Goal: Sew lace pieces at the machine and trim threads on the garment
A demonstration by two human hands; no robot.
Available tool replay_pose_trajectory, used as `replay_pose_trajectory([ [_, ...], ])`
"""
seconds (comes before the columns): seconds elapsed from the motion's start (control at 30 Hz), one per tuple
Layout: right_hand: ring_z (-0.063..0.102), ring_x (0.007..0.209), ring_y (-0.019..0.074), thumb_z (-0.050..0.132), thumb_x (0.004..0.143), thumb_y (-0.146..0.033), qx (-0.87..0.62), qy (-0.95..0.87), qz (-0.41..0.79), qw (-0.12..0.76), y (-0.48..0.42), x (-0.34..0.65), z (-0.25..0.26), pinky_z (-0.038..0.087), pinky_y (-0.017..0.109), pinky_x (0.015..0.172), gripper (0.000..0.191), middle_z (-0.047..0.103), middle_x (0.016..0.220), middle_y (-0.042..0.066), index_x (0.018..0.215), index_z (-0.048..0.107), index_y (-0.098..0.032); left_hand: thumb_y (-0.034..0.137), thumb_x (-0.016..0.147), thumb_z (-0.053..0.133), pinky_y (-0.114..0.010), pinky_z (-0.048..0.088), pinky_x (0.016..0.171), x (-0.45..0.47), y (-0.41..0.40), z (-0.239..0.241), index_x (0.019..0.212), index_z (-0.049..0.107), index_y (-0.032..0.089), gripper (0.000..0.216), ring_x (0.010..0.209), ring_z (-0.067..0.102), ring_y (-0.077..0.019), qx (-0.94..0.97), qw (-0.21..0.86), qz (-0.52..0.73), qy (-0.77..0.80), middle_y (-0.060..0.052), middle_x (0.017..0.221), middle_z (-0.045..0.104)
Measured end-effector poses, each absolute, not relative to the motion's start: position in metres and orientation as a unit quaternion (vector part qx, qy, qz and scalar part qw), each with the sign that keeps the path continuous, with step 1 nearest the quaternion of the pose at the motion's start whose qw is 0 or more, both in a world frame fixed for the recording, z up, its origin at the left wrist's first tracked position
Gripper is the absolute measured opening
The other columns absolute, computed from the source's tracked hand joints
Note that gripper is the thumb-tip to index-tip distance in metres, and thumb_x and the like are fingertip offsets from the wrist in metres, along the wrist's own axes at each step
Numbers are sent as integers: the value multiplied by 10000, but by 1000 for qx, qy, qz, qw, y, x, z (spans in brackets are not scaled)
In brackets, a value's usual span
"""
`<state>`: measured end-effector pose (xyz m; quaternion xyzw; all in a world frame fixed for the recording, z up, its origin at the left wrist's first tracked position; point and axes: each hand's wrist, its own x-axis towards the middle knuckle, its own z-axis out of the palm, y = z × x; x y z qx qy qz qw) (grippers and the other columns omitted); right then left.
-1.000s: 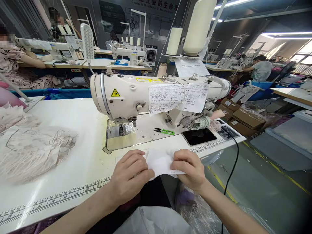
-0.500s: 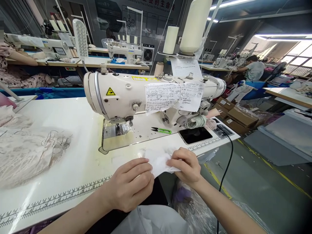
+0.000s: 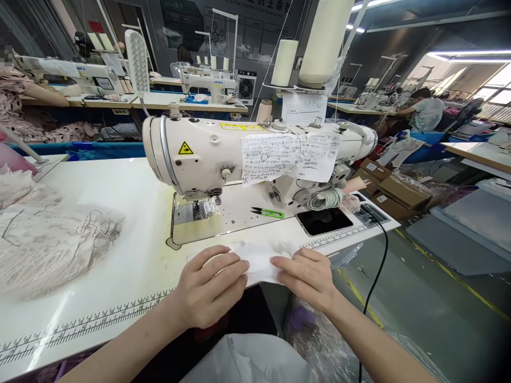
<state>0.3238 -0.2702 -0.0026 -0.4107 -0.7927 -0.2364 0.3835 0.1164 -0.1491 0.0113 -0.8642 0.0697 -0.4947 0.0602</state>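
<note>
A small piece of white fabric [image 3: 261,262] lies at the front edge of the white sewing table [image 3: 120,255]. My left hand [image 3: 207,287] rests on its left part with the fingers curled over it. My right hand [image 3: 309,276] presses down on its right part, fingers together and pointing left. Both hands grip the fabric between them. Behind it stands the cream sewing machine [image 3: 239,154], with its needle and presser foot [image 3: 202,207] over the metal plate.
Green thread snips [image 3: 268,213] and a dark phone [image 3: 324,221] lie on the machine bed. A heap of pale lace fabric [image 3: 48,239] covers the table's left. A black cable [image 3: 377,266] hangs off the right edge. Other people sit at machines behind.
My hands have shifted on the white fabric. The right hand went from pinching its edge to pressing flat on it. The left hand has drawn slightly closer to the right.
</note>
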Motion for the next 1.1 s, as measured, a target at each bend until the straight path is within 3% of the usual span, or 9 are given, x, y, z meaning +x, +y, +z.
replay_pose_trajectory([
  [0.27, 505, 476, 112, 646, 796, -49, -354, -820, -336, 300, -266, 315, 7, 317, 296, 399, 298, 772, 837, 44, 566, 583, -228, 52, 863, 620, -338, 581, 738, 116, -143, 8, 731, 624, 163, 173, 748, 684, -175, -857, 57, -509, 52, -35, 771, 737],
  [0.5, 520, 503, 111, 650, 795, -31, -357, -819, -304, 331, -265, 315, 4, 318, 299, 423, 270, 751, 817, 34, 624, 585, -230, 47, 861, 630, -349, 585, 736, 115, -142, 9, 734, 624, 147, 162, 745, 680, -179, -851, 57, -520, 53, -48, 754, 715],
  [0.67, 486, 516, 105, 619, 781, -10, -355, -789, -343, 365, -264, 313, 0, 348, 296, 436, 238, 717, 807, 54, 622, 598, -186, 35, 842, 654, -356, 589, 728, 116, -142, 7, 724, 620, 135, 158, 748, 677, -182, -842, 57, -534, 54, -46, 742, 699],
  [1.1, 430, 530, 94, 600, 770, 2, -356, -784, -354, 364, -262, 314, 2, 325, 286, 449, 267, 673, 828, 64, 568, 591, -172, 16, 827, 664, -363, 591, 715, 115, -143, 8, 718, 640, 109, 145, 745, 667, -190, -837, 46, -541, 65, -54, 718, 687],
])
